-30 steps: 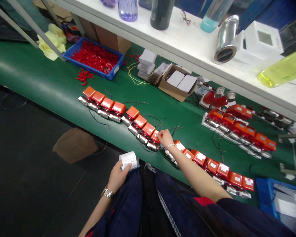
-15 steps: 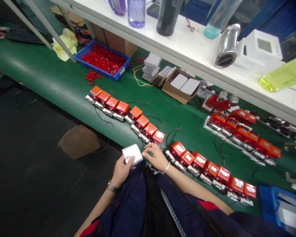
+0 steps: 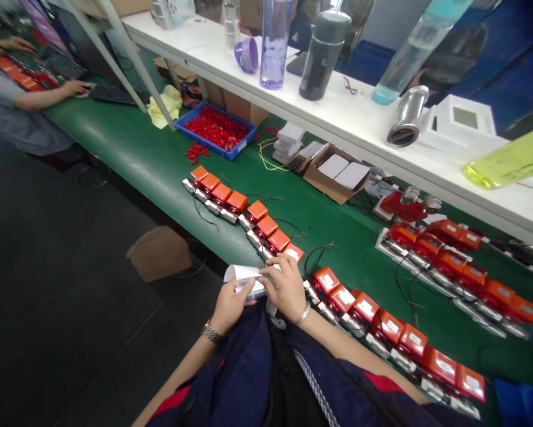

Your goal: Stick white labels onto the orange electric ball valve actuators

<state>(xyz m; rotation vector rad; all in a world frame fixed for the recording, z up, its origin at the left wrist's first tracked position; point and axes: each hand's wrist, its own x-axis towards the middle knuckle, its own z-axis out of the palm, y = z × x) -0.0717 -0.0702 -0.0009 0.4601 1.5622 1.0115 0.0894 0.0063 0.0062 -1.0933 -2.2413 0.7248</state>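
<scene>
My left hand holds a curled sheet of white labels just off the table's front edge, thumb on top. My right hand is closed in a pinch at the sheet's right edge; whether a single label is lifted there is too small to tell. Beyond my hands runs a row of orange-red boxes with metal fittings, with dark wires trailing from them. A second row of such boxes lies to the right, white labels on their tops. The nearest box of the left row also bears white.
Red clips fill a blue tray at the back left. A cardboard box with white packs stands under the white shelf, which carries bottles. More orange-red units lie on the right. At far left is another person's arm.
My right hand has moved left onto the label sheet, from just beside it. The sheet is now curled up at its left side. The camera view has shifted up and left.
</scene>
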